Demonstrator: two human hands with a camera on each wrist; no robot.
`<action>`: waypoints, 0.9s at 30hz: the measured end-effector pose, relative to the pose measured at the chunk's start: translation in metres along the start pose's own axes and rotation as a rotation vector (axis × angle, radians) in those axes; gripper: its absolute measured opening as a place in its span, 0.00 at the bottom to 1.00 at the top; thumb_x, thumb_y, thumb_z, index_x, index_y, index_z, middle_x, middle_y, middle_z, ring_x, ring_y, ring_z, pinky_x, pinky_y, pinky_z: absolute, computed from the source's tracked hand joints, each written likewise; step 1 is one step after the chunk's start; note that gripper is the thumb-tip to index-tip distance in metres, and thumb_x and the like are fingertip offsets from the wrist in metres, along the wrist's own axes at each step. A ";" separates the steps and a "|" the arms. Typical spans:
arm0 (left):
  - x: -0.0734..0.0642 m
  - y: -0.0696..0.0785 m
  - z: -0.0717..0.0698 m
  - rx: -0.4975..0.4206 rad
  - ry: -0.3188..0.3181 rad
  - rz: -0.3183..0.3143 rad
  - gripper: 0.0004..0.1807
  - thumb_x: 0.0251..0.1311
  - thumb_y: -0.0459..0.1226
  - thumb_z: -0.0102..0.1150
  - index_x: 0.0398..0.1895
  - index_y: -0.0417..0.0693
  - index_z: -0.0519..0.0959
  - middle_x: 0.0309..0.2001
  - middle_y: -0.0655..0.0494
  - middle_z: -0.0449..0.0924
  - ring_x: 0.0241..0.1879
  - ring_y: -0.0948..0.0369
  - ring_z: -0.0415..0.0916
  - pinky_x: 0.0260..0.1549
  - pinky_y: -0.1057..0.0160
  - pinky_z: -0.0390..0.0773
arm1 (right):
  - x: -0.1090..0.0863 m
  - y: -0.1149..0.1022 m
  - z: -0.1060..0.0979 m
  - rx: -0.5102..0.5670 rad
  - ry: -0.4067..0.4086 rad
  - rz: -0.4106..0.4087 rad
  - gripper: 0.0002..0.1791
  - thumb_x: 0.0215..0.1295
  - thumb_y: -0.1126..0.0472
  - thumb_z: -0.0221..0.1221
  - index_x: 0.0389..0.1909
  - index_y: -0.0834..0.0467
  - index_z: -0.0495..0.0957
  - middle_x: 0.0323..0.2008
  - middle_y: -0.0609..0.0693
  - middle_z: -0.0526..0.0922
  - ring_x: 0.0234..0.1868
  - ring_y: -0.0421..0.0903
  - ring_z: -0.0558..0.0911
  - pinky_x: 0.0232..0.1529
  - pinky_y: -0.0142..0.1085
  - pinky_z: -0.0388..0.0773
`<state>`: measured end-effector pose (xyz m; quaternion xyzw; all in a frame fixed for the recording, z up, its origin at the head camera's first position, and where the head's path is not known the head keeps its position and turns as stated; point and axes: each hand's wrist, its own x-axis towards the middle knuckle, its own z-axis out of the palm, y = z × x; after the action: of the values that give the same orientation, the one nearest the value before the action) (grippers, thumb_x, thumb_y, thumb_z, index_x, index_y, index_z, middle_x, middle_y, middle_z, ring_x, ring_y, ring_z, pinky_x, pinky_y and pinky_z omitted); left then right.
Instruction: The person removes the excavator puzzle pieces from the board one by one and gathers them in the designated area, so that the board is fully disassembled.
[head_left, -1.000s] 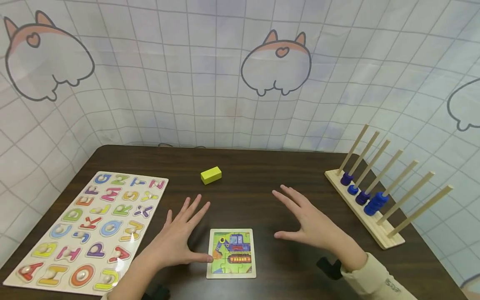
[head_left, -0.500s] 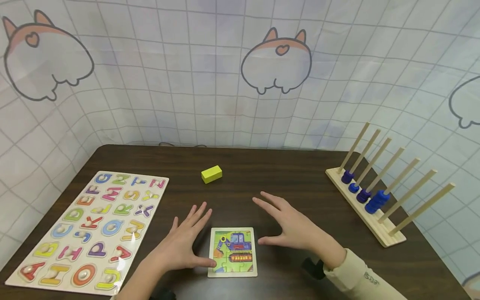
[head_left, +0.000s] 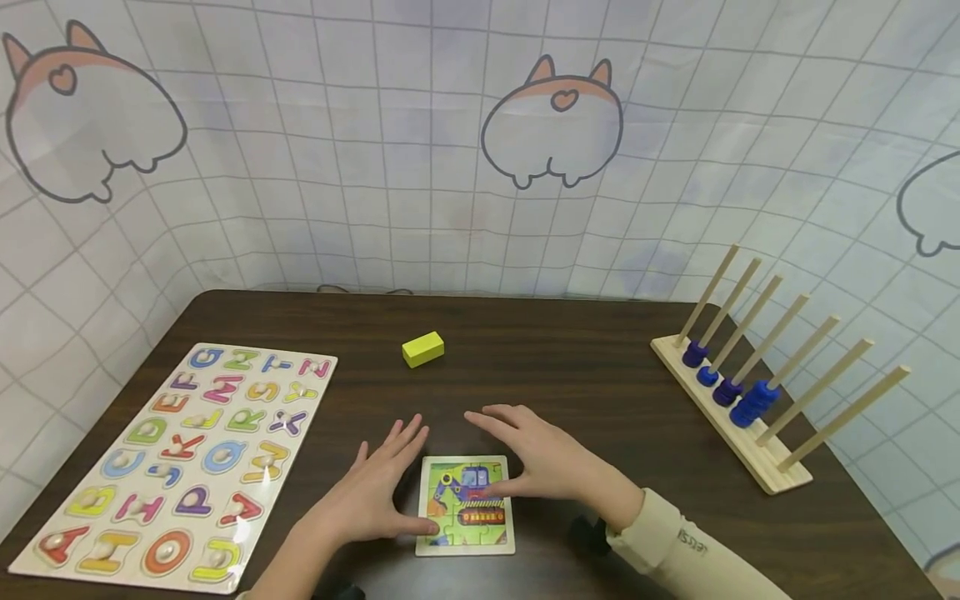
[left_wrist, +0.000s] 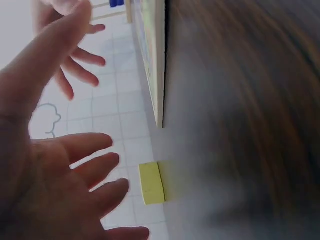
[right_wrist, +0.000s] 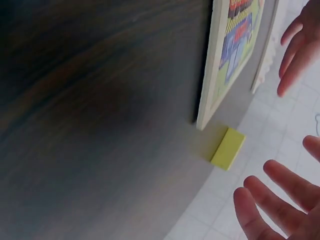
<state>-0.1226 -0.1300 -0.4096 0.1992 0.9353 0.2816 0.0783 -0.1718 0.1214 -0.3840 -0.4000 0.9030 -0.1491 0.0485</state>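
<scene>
A small square jigsaw puzzle (head_left: 468, 533) with a picture of an excavator lies flat in its pale frame near the front of the table. My left hand (head_left: 371, 496) is at its left side, fingers spread, the thumb over the puzzle's lower left part. From the right, my right hand (head_left: 551, 458) hovers with its thumb over the puzzle's right edge and its fingers stretched beyond the far right corner. Nothing is held by either hand. In both wrist views a gap shows between the fingers and the puzzle (right_wrist: 215, 90).
On the left lies a wooden alphabet board (head_left: 180, 475) with knobbed letters. A yellow block (head_left: 423, 349) sits behind the puzzle. At the right stands a peg rack (head_left: 738, 417) with blue and purple rings. A patterned curtain (head_left: 450, 167) hangs behind the dark table (head_left: 570, 342).
My right hand has moved left, from well clear of the puzzle to over its right edge. The left hand has shifted slightly right and toward me. The puzzle has stayed in place.
</scene>
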 end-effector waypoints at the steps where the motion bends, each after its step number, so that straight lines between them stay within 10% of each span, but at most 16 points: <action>1: 0.001 0.000 0.001 -0.015 -0.011 -0.004 0.60 0.34 0.59 0.71 0.70 0.42 0.53 0.71 0.50 0.42 0.69 0.48 0.38 0.56 0.30 0.40 | 0.002 -0.001 0.001 0.003 -0.010 -0.004 0.49 0.47 0.35 0.62 0.69 0.44 0.53 0.64 0.49 0.62 0.59 0.45 0.65 0.53 0.42 0.71; 27: 0.008 -0.011 0.010 -0.108 -0.114 -0.040 0.59 0.28 0.58 0.73 0.66 0.40 0.61 0.70 0.44 0.48 0.68 0.42 0.38 0.55 0.29 0.38 | 0.043 -0.015 0.019 0.058 -0.193 -0.041 0.29 0.49 0.46 0.67 0.54 0.49 0.75 0.50 0.43 0.74 0.49 0.39 0.72 0.51 0.34 0.71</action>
<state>-0.1309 -0.1299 -0.4244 0.1917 0.9166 0.3184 0.1475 -0.1864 0.0762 -0.3957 -0.4295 0.8810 -0.1367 0.1438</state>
